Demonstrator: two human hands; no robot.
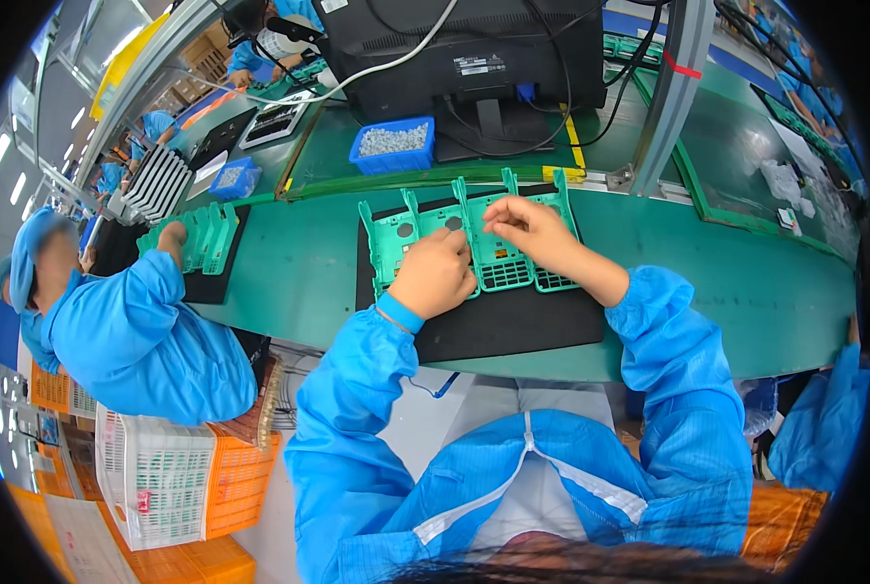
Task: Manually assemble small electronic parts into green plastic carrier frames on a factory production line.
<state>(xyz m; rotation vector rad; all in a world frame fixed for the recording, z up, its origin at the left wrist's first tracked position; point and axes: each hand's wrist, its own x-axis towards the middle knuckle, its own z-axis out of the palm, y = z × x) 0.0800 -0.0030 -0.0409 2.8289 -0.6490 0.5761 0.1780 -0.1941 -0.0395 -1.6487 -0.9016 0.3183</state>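
Note:
Several green plastic housings (504,276) with grid-like ends and upright prongs stand side by side on a black mat (513,333). My left hand (435,273) rests over the housings left of the middle, its fingers curled down against them. What its fingertips grip is hidden beneath the hand. Just above the housings on the right, my right hand (535,234) has its thumb and forefinger drawn close together. Anything between those fingertips is too small to make out.
Behind the housings, a blue bin (393,164) holds small pale parts, beside a black monitor (474,73) with hanging cables. A metal post (670,107) rises at the right. On the left, a co-worker in blue (133,316) handles similar green housings (216,238). Plastic crates (157,477) stand below.

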